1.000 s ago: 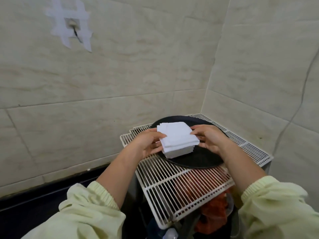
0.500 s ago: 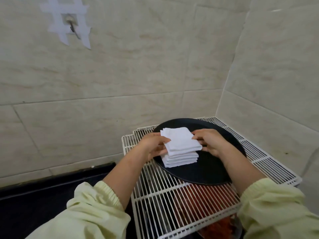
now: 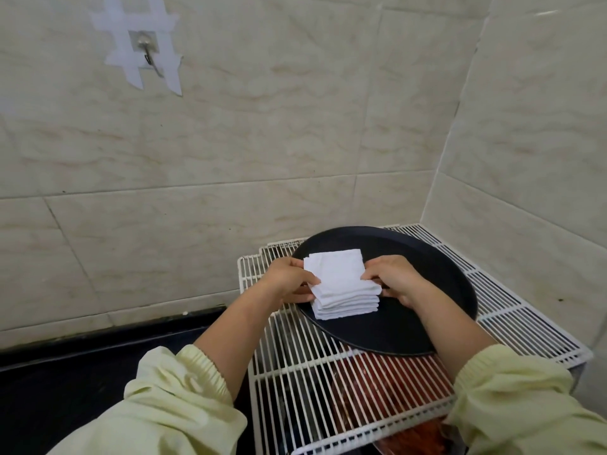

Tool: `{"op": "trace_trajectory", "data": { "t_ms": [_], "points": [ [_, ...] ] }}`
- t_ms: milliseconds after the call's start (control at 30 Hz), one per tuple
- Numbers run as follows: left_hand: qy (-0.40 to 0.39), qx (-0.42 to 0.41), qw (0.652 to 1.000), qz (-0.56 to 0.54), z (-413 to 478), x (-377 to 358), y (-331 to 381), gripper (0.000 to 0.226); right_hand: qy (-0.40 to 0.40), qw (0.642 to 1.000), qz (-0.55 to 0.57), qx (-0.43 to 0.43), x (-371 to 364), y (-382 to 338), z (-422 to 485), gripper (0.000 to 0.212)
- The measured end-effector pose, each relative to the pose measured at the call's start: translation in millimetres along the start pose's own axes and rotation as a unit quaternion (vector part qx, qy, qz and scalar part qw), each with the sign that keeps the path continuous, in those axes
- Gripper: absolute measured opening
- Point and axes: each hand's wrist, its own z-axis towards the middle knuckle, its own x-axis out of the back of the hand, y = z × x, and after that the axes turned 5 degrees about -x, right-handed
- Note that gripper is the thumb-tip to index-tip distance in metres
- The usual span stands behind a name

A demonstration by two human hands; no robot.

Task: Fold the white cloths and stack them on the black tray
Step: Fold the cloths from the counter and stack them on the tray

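A stack of several folded white cloths (image 3: 341, 284) rests on the left part of the round black tray (image 3: 427, 290). My left hand (image 3: 289, 279) grips the stack's left edge, fingers curled against it. On the opposite side, my right hand (image 3: 394, 279) holds the right edge, thumb on the top cloth. The tray lies on a white wire rack (image 3: 525, 316) in the corner of the tiled walls.
Red items (image 3: 387, 385) show beneath the rack's bars. A dark counter (image 3: 82, 372) runs along the wall at the left. A metal hook (image 3: 147, 55) held by white tape is fixed high on the tiled wall. Tiled walls close in behind and to the right.
Both hands have stayed on the sides of the cloth stack on the tray. The view has shifted, bringing more of the tray and rack into sight.
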Motion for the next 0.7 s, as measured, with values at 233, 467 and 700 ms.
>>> {"op": "trace_trajectory", "data": {
  "t_ms": [233,467,700],
  "points": [
    [0.021,-0.017,0.999,0.019,-8.3,9.9,3.2,0.034,0.039,0.995,-0.062,0.062,9.4,-11.4,-6.6,0.018],
    [0.124,-0.146,0.959,0.211,-28.7,59.3,12.5,0.028,0.058,0.960,-0.175,0.212,-18.7,-47.4,-29.3,0.019],
    [0.209,-0.125,0.909,0.338,-89.5,143.5,-20.4,0.023,-0.061,0.910,-0.288,0.291,-146.2,-63.0,-66.5,0.022]
  ]
}}
